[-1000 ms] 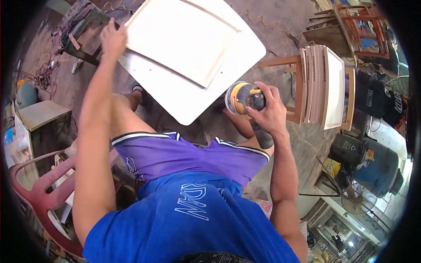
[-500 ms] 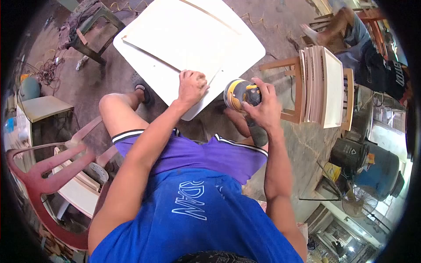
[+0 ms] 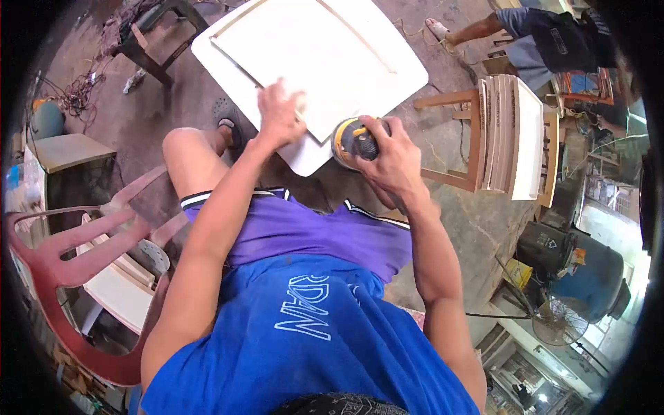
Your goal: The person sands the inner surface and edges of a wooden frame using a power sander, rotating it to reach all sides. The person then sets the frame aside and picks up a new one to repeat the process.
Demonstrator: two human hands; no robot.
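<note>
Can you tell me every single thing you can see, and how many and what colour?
Panel: 1, cream, on the board
Board: 1, white, top middle
Round power tool: 1, yellow and black, right hand
Panel stack: 1, cream, right
Wooden frame: 1, brown, around the stack
Chair: 1, red, left
Stool: 1, dark, top left
Bin: 1, black, right
Barrel: 1, blue, right
Other person: 1, dark top, top right
Background clutter: too small to count
Shirt: 1, blue, bottom
Shorts: 1, purple, middle
Left hand: 1, by the panel
Right hand: 1, on the tool
</note>
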